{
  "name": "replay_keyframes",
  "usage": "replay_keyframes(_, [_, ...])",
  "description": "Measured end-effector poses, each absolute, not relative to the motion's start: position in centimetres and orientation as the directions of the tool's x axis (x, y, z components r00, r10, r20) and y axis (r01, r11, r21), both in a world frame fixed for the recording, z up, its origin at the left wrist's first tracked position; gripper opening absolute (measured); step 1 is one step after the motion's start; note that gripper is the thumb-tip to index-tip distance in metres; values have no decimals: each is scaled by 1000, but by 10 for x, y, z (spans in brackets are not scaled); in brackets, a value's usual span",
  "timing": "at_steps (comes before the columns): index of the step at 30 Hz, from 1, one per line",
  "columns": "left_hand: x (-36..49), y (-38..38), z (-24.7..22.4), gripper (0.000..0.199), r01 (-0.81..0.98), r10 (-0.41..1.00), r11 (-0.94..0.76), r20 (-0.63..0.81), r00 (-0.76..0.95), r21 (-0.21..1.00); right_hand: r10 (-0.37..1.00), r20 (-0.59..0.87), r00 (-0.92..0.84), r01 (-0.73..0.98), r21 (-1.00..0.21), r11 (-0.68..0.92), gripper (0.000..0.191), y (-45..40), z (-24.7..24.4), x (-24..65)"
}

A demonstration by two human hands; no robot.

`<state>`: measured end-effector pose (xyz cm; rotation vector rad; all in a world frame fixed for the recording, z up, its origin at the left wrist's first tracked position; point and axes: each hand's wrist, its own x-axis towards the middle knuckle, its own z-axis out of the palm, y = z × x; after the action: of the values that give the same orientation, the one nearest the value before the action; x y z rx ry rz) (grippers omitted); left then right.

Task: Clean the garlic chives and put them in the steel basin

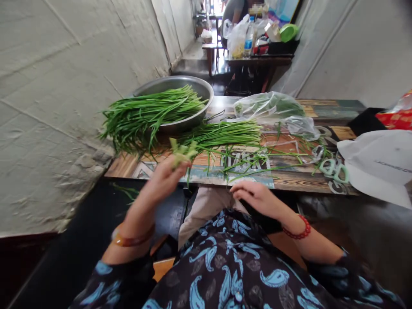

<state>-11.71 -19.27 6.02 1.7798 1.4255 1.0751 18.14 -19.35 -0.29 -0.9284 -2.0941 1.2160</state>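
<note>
My left hand (165,178) is raised over the table's near edge, its fingers closed round a small clump of pale yellow-green leaves (183,152). At the same edge, above my lap, my right hand (252,197) has loosely bent fingers, slightly apart, with nothing visible in them. Just beyond the hands a bundle of green garlic chives (228,133) lies on the table, with loose chive stalks (247,163) scattered in front. Behind it to the left, a large heap of chives (157,107) overhangs a metal basin (208,95).
A clear plastic bag (270,105) with greens inside lies at the back of the patterned wooden table (199,174). Green-handled scissors (334,169) and a white cap (380,161) are at right. Walls flank both sides. A person (233,15) is by a cluttered farther table (260,61).
</note>
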Motion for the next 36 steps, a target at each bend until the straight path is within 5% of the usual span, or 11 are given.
replay_keyframes(4, [-77, -198, 29, 35, 275, 883, 16, -142, 446, 961, 919, 286, -271, 60, -948, 312, 36, -175, 12, 173])
replay_keyframes(8, [-51, -203, 14, 39, 81, 795, 273, -272, 542, 959, 872, 398, -287, -51, -915, 401, 54, -166, 16, 151])
replay_keyframes(11, [-47, -204, 10, 40, 13, 769, 325, -273, 578, 946, 786, 454, -420, -56, -877, 477, 61, -167, 15, 137])
replay_keyframes(15, [-49, -205, 4, 45, 1, 801, 290, -243, 547, 957, 659, 513, -550, 3, -787, 616, 45, -170, 10, 132])
replay_keyframes(27, [-36, -210, -18, 49, -16, 859, 344, -307, 409, 939, 706, 496, -505, 158, -751, 641, 28, -170, -9, 133])
replay_keyframes(31, [-47, -207, -18, 45, -169, 880, 406, -335, 337, 898, 775, 479, -412, 382, -681, 624, 29, -135, -17, 165])
replay_keyframes(36, [-39, -193, -14, 43, -256, 918, 352, -279, 281, 900, 782, 346, -519, 610, -490, 622, 45, -109, -32, 158])
